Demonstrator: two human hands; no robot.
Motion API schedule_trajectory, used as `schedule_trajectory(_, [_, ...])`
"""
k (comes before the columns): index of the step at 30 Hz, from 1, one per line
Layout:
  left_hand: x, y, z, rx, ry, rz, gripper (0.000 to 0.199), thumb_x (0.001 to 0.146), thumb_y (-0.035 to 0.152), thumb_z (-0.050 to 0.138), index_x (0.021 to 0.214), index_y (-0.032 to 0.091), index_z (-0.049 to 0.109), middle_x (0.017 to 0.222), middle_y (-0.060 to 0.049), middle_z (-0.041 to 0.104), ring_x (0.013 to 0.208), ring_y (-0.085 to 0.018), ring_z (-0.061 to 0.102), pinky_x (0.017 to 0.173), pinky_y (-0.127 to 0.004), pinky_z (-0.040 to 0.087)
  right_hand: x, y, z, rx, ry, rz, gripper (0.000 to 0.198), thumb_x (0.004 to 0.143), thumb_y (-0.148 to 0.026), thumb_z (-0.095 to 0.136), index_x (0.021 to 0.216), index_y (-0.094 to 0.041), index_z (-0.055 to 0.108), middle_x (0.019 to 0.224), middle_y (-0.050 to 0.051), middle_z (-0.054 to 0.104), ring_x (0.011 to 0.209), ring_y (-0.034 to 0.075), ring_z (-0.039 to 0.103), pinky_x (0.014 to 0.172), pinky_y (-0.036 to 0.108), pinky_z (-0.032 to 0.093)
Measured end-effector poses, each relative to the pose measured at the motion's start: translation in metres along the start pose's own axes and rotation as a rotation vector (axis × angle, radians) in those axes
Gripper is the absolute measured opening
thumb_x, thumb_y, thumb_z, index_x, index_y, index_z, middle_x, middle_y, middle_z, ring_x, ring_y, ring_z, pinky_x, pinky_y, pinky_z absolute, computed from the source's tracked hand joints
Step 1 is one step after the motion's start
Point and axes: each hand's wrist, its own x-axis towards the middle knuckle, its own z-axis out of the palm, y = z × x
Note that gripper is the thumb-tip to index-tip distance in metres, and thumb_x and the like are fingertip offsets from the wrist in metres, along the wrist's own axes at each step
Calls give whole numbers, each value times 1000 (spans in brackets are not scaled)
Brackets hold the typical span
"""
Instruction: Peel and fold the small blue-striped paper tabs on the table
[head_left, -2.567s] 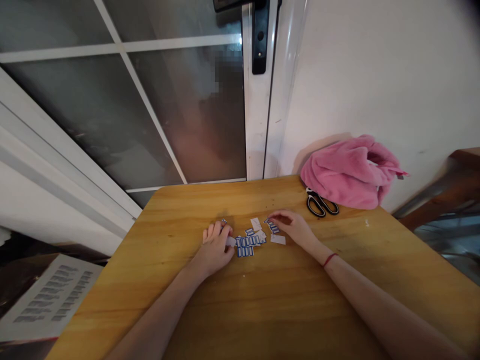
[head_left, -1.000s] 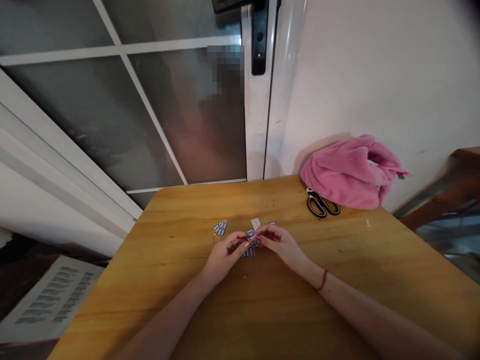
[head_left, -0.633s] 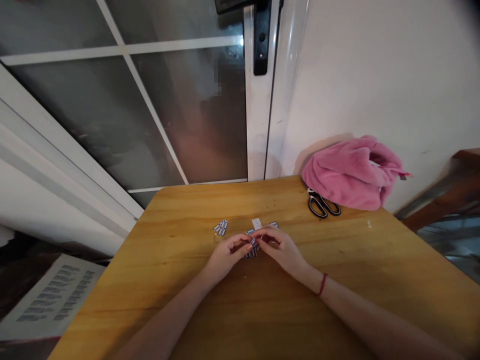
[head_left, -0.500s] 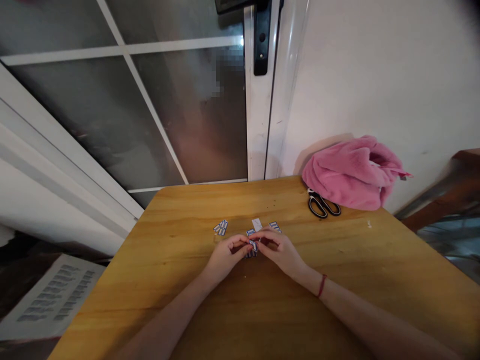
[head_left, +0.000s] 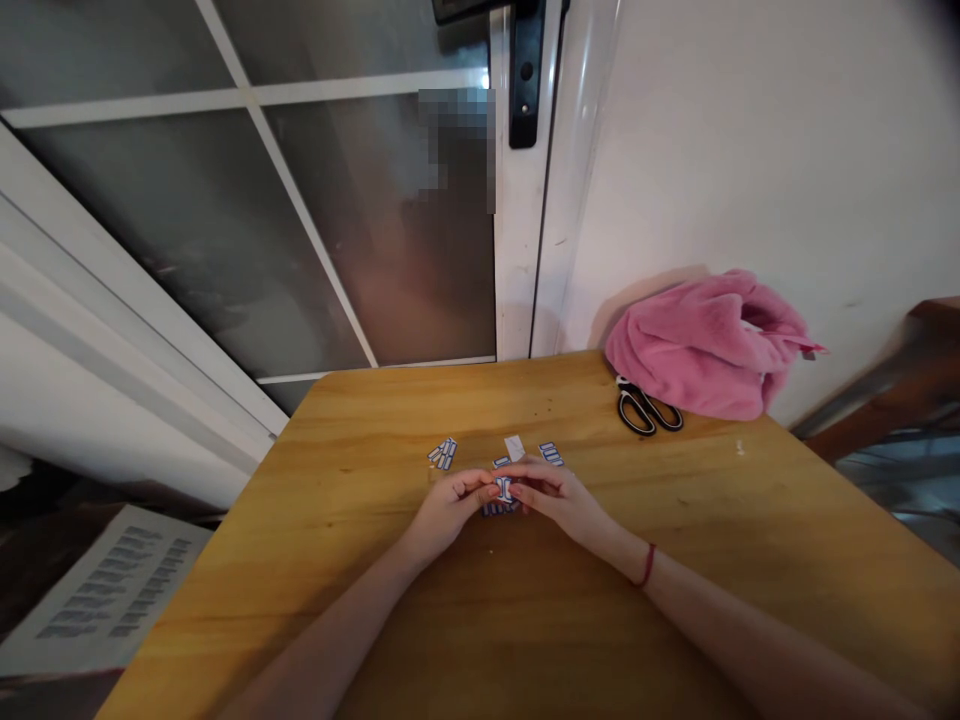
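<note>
Between my fingertips is a small white sticker sheet or card with blue-edged marks (head_left: 503, 488); I cannot make out which. My left hand (head_left: 450, 508) pinches its left side, thumb against fingers. On the right side, my right hand (head_left: 559, 500) pinches it too, a red band on that wrist. Just below and behind the hands lie similar blue-edged pieces (head_left: 496, 509), partly covered. A small cluster of such pieces (head_left: 443, 453) rests to the left, another group (head_left: 551, 454) to the right. A plain white slip (head_left: 514, 447) lies beyond my fingers.
Black-handled scissors (head_left: 646, 410) lie at the back right of the wooden table (head_left: 360, 620), partly under a pink plush cloth or bag (head_left: 705, 345). A glazed door (head_left: 412, 280) and a white wall (head_left: 750, 150) stand behind. A printed carton (head_left: 105, 590) is at lower left.
The small piece between my fingers has turned from tilted to flatter, facing me more squarely. Both hands stay in nearly the same place.
</note>
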Motion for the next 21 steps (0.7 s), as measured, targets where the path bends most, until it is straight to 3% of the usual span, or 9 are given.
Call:
schedule_trajectory(10, [-2,5,3,2,16,8,29,75,44,60,75,15,56,68,1,55,67,-11,49,65,-21,38,1,-2,1,-102,65,-23,24,79,-36,59,102,-28,64,89,3,55,80,14,53,70,28,48])
schedule_trajectory(14, [-2,4,3,-13,-1,25,27,77,42,58,78,15,58,73,0,57,70,-11,51,67,-22,39,1,-3,2,-65,98,-35,24,78,-35,61,100,-26,64,93,3,56,84,14,55,76,30,48])
schedule_trajectory(21, [-1,1,2,-119,45,9,24,74,37,64,84,16,57,79,-1,63,75,-12,58,74,-25,42,0,-7,2,-85,192,-8,24,76,-37,63,96,-25,62,85,1,56,75,13,54,70,27,48])
